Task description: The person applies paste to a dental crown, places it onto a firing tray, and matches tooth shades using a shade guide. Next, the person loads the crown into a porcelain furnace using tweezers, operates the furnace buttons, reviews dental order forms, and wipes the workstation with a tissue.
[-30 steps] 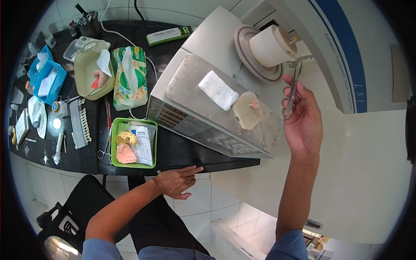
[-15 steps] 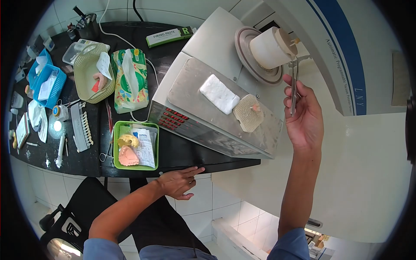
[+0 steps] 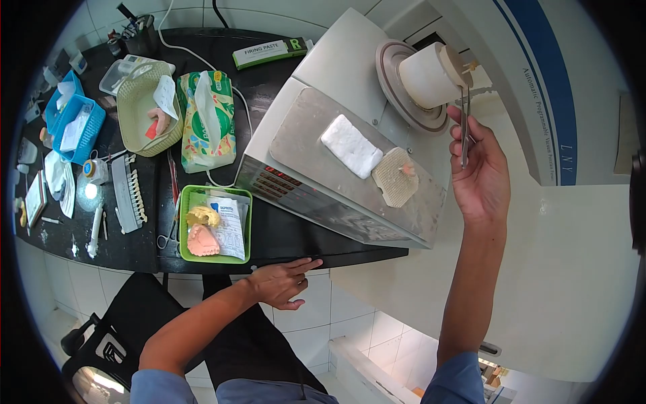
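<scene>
Metal tweezers (image 3: 465,128) are gripped in my right hand (image 3: 481,168), their tips beside the white cylinder (image 3: 424,77) on the furnace's round platform (image 3: 390,71). A small pale piece (image 3: 471,66) sits at the cylinder's top end; whether the tips touch it cannot be made out. My left hand (image 3: 279,283) rests at the black table's edge, fingers stretched, holding nothing. On the furnace's metal top (image 3: 296,128) lie a white fibre pad (image 3: 351,146) and a beige honeycomb tray (image 3: 394,180) with a small pinkish piece (image 3: 408,169) on it.
A green tray (image 3: 249,232) with dental models stands left of the furnace. Farther left are a tissue pack (image 3: 208,121), a pale basket (image 3: 131,124), blue baskets (image 3: 87,135) and a shade guide (image 3: 124,195). A firing paste box (image 3: 270,52) lies behind.
The tweezer tips have come in closer to the cylinder, and the tweezers look narrower. My left hand stays at the table edge. The whole view has shifted slightly.
</scene>
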`<state>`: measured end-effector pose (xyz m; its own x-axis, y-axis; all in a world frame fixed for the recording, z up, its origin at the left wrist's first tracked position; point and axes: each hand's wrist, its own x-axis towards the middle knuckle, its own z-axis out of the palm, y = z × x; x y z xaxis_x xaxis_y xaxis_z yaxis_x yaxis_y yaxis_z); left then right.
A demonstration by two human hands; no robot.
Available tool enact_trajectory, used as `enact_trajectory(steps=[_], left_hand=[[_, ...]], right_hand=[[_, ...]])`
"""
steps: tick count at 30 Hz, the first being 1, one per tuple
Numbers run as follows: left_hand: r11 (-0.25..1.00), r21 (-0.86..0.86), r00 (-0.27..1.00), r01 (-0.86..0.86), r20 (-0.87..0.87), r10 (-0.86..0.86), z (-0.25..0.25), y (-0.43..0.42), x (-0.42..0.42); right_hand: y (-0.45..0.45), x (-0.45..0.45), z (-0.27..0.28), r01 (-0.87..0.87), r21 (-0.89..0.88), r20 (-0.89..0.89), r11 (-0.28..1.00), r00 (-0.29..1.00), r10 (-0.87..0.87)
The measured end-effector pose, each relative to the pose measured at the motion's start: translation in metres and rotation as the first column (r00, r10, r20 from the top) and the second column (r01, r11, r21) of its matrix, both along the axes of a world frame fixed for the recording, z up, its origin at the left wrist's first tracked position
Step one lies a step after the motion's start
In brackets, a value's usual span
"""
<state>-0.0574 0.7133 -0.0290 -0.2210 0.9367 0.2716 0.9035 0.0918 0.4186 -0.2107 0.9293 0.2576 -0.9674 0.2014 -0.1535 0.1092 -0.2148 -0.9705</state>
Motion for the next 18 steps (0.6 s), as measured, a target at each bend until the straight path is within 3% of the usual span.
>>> enact_trajectory(steps=[18], left_hand=[[0.999,0.036,1.000,-0.002,0.007,0.002,0.0013,-0.0006,-0.0005]], right_hand=[[0.0036,-0.0004,-0.0062,0.011,0.119,-0.042,0.993,0.999,-0.006]])
